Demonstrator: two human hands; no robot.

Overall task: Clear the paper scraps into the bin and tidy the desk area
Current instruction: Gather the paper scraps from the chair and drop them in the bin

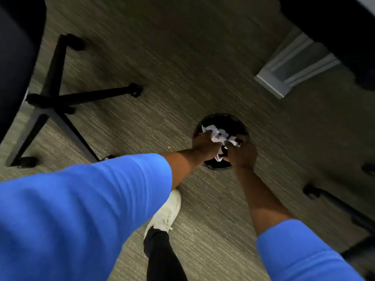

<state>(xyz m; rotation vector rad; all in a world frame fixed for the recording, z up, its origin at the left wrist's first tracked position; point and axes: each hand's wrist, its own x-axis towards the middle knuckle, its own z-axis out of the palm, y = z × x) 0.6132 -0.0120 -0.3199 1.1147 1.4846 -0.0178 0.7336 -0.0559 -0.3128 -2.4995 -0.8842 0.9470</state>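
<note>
White crumpled paper scraps (220, 136): one bunch, held over the mouth of the round black bin (233, 122), which stands on the grey carpet floor (182, 67).
Left hand (205, 145): fingers closed on the left side of the bunch.
Right hand (242, 154): fingers closed on its right side; both hands sit at the near rim of the bin.
Progress, as judged: scraps gathered and carried to the bin, not yet released; tidying of the worktop cannot be assessed, as it is out of view.
Also present: black office chair base (60, 102), white shoe (166, 213).
</note>
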